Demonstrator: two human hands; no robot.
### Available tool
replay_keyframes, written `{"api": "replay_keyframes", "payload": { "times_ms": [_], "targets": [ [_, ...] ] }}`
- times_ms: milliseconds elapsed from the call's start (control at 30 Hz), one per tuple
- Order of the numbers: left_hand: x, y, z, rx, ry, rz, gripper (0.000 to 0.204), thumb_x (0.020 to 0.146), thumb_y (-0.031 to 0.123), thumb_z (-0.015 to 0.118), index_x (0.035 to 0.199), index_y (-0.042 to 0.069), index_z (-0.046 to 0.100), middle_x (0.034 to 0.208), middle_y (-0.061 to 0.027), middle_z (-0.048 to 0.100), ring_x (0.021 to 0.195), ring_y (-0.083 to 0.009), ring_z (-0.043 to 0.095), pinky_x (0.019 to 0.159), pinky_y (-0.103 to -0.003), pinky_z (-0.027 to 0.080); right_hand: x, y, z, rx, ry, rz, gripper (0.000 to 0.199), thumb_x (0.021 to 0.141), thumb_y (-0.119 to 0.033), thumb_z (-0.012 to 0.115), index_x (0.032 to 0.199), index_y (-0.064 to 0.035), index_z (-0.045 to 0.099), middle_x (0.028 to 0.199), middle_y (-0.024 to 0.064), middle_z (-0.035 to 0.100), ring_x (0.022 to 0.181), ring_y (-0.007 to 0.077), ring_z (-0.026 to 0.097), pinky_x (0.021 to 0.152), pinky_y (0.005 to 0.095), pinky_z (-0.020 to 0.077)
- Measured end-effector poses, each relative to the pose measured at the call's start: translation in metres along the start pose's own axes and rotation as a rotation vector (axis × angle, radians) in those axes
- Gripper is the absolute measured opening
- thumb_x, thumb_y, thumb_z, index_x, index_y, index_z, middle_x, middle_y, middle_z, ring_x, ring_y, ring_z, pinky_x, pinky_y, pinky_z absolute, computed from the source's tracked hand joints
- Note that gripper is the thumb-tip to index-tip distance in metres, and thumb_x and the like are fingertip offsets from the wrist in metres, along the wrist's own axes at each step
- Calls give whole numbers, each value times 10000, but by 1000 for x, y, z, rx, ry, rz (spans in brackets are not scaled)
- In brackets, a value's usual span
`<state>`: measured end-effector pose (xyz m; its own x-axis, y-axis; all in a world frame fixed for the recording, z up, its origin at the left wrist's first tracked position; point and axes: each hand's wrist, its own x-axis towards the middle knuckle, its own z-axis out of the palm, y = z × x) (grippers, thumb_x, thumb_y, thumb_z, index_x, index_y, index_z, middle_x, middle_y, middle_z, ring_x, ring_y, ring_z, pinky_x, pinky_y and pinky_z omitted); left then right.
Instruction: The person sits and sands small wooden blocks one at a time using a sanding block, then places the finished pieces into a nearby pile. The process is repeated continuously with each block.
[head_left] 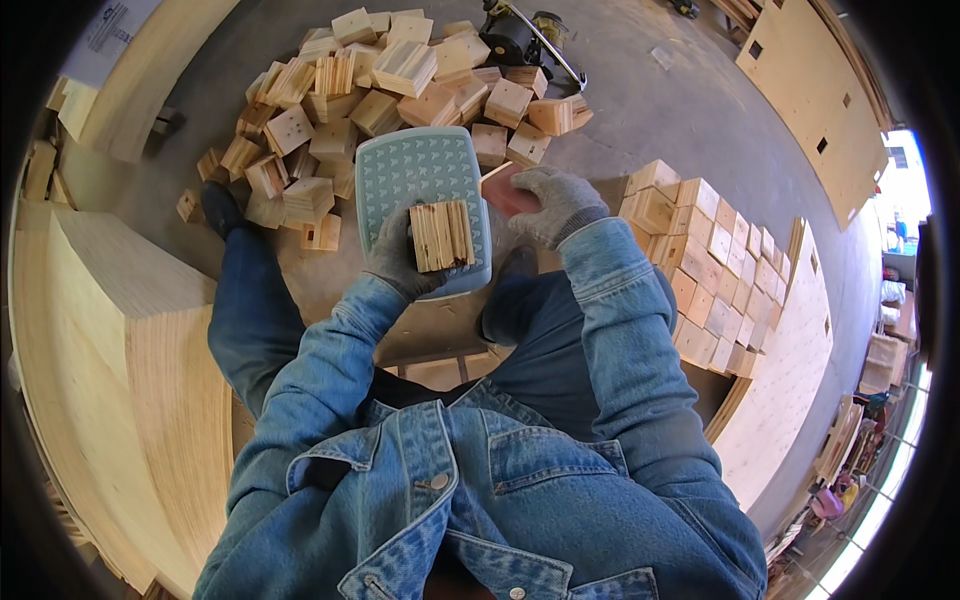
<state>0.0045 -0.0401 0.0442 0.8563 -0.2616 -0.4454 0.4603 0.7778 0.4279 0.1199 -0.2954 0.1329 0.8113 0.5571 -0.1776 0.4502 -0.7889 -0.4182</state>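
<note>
My left hand [398, 258], in a grey knit glove, grips a small square wooden block [441, 235] with striped end grain, held over a pale blue plastic stool [415, 170] with a patterned top. My right hand [553, 203], also gloved, holds a flat reddish-brown pad [503, 189] just right of the stool. Both arms wear blue denim sleeves, and my jeans-clad legs straddle the stool.
A loose heap of wooden blocks [390, 90] lies on the concrete floor beyond the stool. Neatly stacked blocks [715, 270] stand at my right on a plywood sheet. Thick plywood stacks [140, 370] rise at my left. A dark power tool [520, 40] sits behind the heap.
</note>
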Motion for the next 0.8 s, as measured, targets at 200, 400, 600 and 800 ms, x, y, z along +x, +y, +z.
{"api": "replay_keyframes", "payload": {
  "times_ms": [200,400,600,800],
  "targets": [
    [16,-4,-25,288,-126,80,679,931,468,680,1477,109,495,1441,-100,589,1315,-269,563,1198,-433,417,1,-4,-4,65,-50,72,641,745,-306,876,1312,-77,681,1305,165,690,1211,372,660,1075,420,508],
    [25,0,-39,1175,64,518,905,690,370,882,1447,87,474,1406,-101,589,1285,-291,578,1144,-411,463,0,-5,-7,28,57,39,653,755,-272,869,1331,-41,669,1357,188,664,1258,372,638,1097,421,502],
    [32,10,-78,1234,324,821,1095,507,304,954,1434,84,415,1354,-128,542,1255,-326,554,1109,-415,479,-10,-36,4,67,309,-72,655,761,-256,872,1354,-71,663,1416,203,622,1274,417,606,1106,465,486],
    [32,8,-65,1315,319,947,1021,605,262,940,1457,85,405,1370,-127,553,1288,-297,552,1133,-417,451,-36,-84,51,11,441,-304,715,708,-312,868,1372,-169,646,1457,143,575,1208,398,597,1009,533,491]
  ]
}}
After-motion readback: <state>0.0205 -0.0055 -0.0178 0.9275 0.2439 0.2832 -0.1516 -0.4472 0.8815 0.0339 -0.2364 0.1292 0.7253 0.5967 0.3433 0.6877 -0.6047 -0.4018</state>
